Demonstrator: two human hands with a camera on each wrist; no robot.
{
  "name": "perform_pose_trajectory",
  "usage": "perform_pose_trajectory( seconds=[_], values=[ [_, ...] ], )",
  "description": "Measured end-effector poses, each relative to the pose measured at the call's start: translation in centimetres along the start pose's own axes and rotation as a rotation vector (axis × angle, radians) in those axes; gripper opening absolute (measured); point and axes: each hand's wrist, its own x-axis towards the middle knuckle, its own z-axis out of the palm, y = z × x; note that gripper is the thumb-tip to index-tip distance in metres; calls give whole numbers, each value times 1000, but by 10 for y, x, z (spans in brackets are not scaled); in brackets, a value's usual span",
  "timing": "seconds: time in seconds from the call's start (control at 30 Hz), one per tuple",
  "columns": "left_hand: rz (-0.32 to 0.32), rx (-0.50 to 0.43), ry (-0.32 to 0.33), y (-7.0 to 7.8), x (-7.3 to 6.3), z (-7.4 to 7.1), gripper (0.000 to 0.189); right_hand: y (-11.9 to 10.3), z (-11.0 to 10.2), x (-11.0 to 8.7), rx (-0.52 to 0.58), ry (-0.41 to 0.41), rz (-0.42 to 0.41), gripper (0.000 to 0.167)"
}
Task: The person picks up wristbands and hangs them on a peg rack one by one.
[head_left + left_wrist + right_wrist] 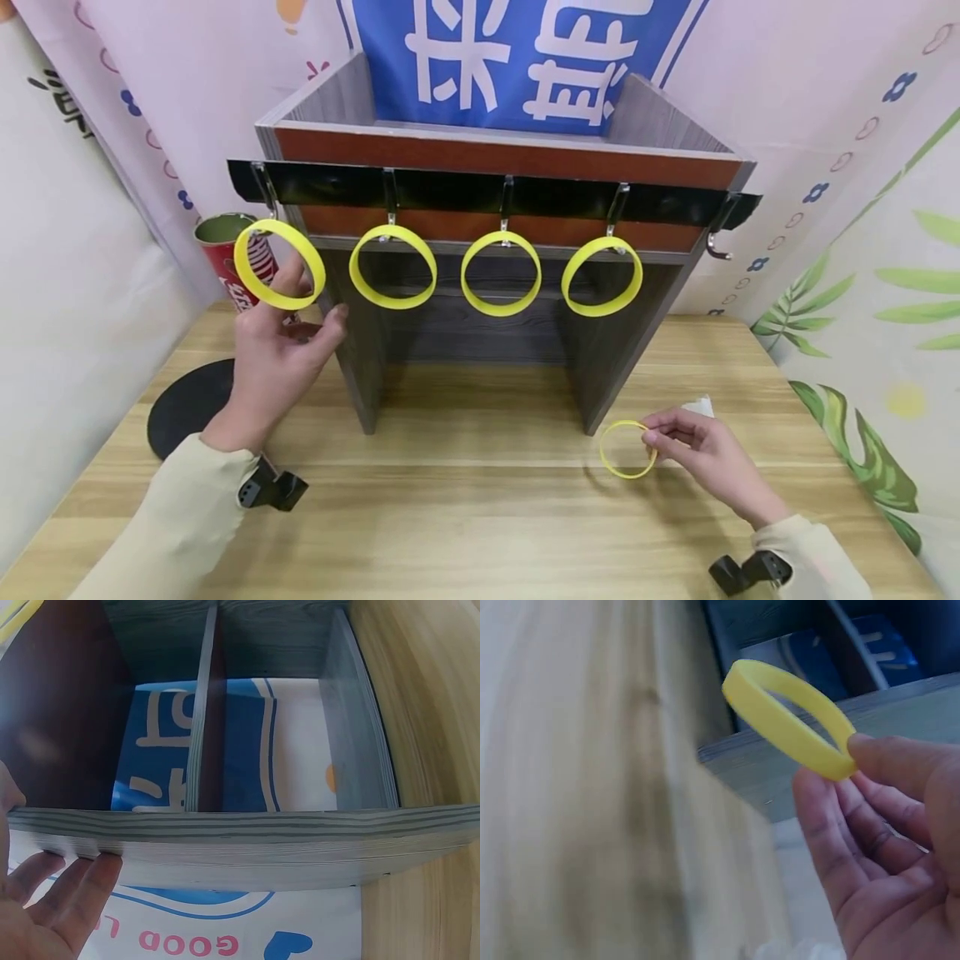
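Observation:
My left hand (277,350) grips the left side panel of a grey wooden shelf unit (247,825), the thumb on the panel's front edge and the fingers flat on its outer face. A yellow silicone wristband (315,265) hangs from a hook in front of those fingers. Low over the table at the right, my right hand (701,450) pinches another yellow wristband (780,727) between thumb and fingertips. More wristbands (501,308) hang from metal hooks on a black strip (450,190) along the shelf's front. The rightmost hook (718,242) carries no band.
A red can (225,258) stands behind my left hand, left of the shelf. Nearby on the wooden table (450,517) lies a black round mat (187,408). A scrap of white paper (701,406) shows behind my right hand. Printed cloth (840,167) surrounds the table.

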Motion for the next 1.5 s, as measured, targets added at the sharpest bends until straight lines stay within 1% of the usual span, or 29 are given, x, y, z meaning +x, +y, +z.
perform_pose_trajectory(
  seconds=[0.13,0.23,0.33,0.43,0.47,0.53,0.6,0.7,0.83,0.97,1.03,1.1,1.2,1.33,1.5],
  values=[
    [3,-3,1,-2,0,-2,75,-18,-2,2,24,51,-60,19],
    [3,-1,-1,-2,1,-2,76,-35,-7,2,112,115,-161,17],
    [4,-2,-3,-2,0,-1,76,-57,-18,2,197,174,-266,24],
    [2,-7,-4,-1,-1,-1,76,-82,-31,3,277,192,-374,27],
    [-1,-8,-5,-1,0,-1,75,-90,-35,3,284,194,-391,27],
    [-2,-10,-4,-1,-1,-1,75,-105,-41,6,334,181,-464,27],
    [-4,-11,-2,-2,-1,-1,76,-118,-46,8,369,185,-525,26],
    [2,-9,3,-2,-1,0,76,-135,-51,11,399,218,-584,26],
    [3,-8,0,0,-1,0,75,-155,-57,17,390,328,-611,23],
    [4,-6,1,1,0,1,77,-167,-60,24,440,429,-639,21],
    [4,-5,1,1,0,1,77,-171,-60,29,479,463,-651,20],
    [2,-6,-3,0,-1,1,77,-172,-59,33,517,479,-660,20],
    [1,-1,-7,-1,-2,0,76,-174,-57,39,503,505,-646,19],
    [-4,10,-5,0,-3,-2,74,-172,-55,46,483,502,-627,19],
    [1,8,-2,1,-1,0,75,-166,-54,48,477,524,-589,18]
  ],
)
